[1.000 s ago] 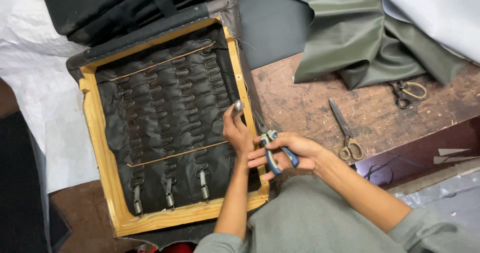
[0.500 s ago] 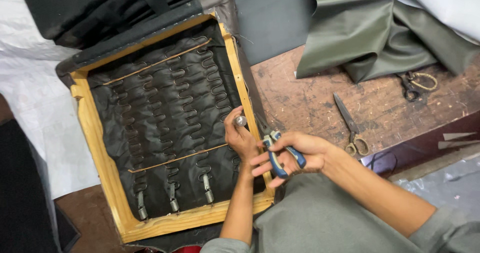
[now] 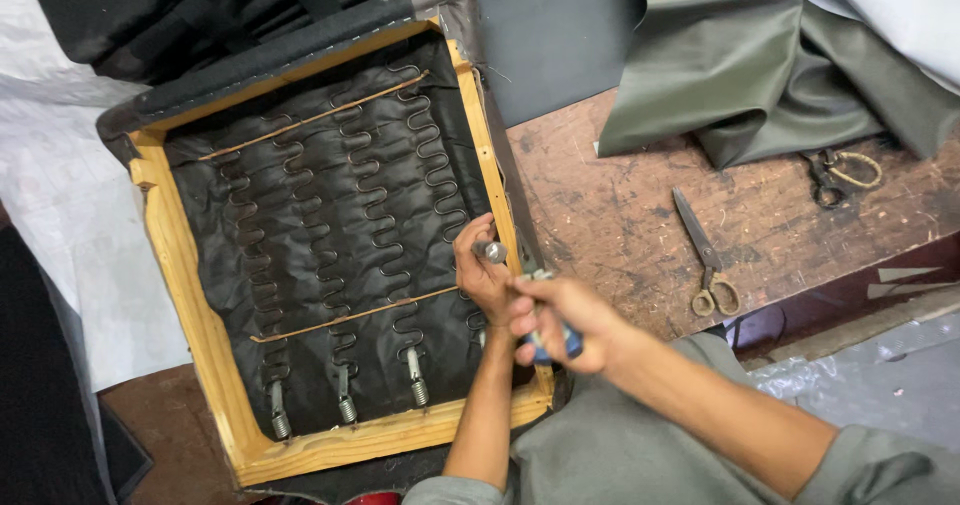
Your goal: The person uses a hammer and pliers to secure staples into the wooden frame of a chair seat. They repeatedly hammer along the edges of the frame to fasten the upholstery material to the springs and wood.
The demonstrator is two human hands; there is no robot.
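Note:
A wooden seat frame [image 3: 190, 295] with black lining and zigzag springs [image 3: 340, 225] lies upside down in front of me. My left hand [image 3: 482, 275] rests on the frame's right rail, thumb up, pinching something small at the rail's edge. My right hand [image 3: 560, 320] is closed around a blue-handled hand tool [image 3: 548, 343], its tip against the same spot on the rail. The tool's jaws are hidden by my fingers.
A worn wooden workbench [image 3: 620, 185] lies to the right, with large scissors [image 3: 705, 255] and a smaller pair with wrapped handles [image 3: 840, 175]. Olive-green fabric [image 3: 760, 65] is piled at the back right. White sheeting [image 3: 60, 195] covers the left.
My view has shifted slightly. My right hand has moved left and turned over the rail, covering most of the blue-handled tool. The left hand has stayed on the rail.

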